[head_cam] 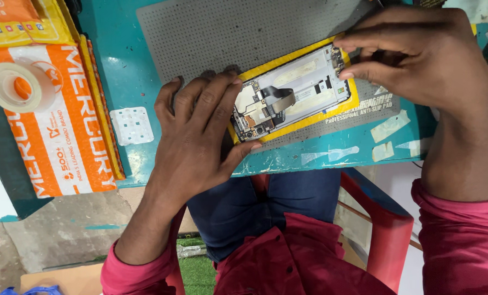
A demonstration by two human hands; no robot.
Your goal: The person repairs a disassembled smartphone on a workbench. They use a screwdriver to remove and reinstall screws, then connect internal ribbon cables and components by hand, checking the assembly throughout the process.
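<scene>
Phone [293, 93], opened, lies on the mat [211, 33]; left hand [200, 136] grips one end, right hand [419, 54] pinches the other; best pressed flat.

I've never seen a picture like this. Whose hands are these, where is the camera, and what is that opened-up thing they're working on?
There is no machine here. A camera on a person's head looks down at their own bare hands. The left hand presses on one end of an opened phone with a yellow rim, its inner parts showing. The right hand touches the other end with its fingertips. The phone lies on a grey dotted mat on a teal table. To the left are a tape roll and orange packets.
</scene>
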